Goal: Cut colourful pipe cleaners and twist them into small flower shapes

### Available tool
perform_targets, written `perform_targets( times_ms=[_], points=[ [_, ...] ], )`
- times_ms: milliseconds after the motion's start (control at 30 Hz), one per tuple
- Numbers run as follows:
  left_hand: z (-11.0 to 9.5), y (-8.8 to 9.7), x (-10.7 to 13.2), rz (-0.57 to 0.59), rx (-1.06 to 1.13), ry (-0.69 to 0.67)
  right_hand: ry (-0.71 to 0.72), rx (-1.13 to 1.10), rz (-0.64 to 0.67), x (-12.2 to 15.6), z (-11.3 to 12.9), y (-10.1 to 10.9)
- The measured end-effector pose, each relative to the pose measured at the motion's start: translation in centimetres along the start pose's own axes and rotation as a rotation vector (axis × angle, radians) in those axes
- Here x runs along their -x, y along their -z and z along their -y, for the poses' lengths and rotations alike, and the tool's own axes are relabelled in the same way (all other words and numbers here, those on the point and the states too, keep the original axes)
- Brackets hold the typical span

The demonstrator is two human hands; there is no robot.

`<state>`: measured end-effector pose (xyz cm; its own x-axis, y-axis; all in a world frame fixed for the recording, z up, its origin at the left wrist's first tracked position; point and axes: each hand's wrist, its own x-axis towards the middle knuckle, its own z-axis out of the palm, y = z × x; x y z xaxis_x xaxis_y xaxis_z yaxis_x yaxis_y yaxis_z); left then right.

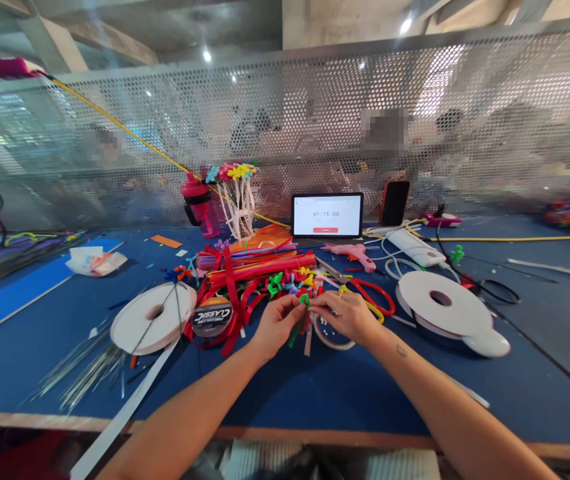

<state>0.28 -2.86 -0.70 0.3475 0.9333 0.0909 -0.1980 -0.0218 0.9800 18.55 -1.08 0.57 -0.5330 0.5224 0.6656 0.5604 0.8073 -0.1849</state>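
My left hand and my right hand meet over the blue table, fingers pinched together on a green pipe cleaner that hangs down between them. Just beyond lies a heap of red pipe cleaners with small twisted shapes in several colours on top. A small ring of clear tape lies under my right hand.
White ribbon spools sit at left and right. A black thread spool, thin wires, pink glue gun, tablet, phone, pink bottle and finished flowers stand before a perforated metal screen.
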Motion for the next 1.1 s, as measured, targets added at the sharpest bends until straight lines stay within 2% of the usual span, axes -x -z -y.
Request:
perform_targets(
  times_ms=[100,400,567,633,767,833,1100],
  points=[
    [0.1,0.0,0.0,-0.007,-0.019,-0.003,0.015,-0.022,0.019,0.0,-0.2,-0.1],
    [0.1,0.5,-0.1,0.074,-0.105,-0.014,0.083,-0.044,0.049,0.1,-0.3,-0.2],
    [-0.1,0.5,-0.2,0.089,-0.06,0.003,0.017,-0.106,0.059,0.1,-0.3,-0.1],
    [-0.3,0.4,-0.2,0.097,0.001,0.018,-0.092,-0.258,0.068,-0.1,-0.4,-0.1],
    [-0.6,0.2,0.0,0.115,0.135,0.088,-0.386,-0.836,0.089,-0.6,-0.3,-0.2],
    [-0.7,0.1,0.1,0.135,0.15,0.118,-0.452,-1.021,0.116,-0.8,-0.1,-0.6],
    [-0.8,-0.3,0.5,0.183,0.116,0.129,-0.576,-1.274,0.111,-0.4,0.3,-2.1]
  ],
)
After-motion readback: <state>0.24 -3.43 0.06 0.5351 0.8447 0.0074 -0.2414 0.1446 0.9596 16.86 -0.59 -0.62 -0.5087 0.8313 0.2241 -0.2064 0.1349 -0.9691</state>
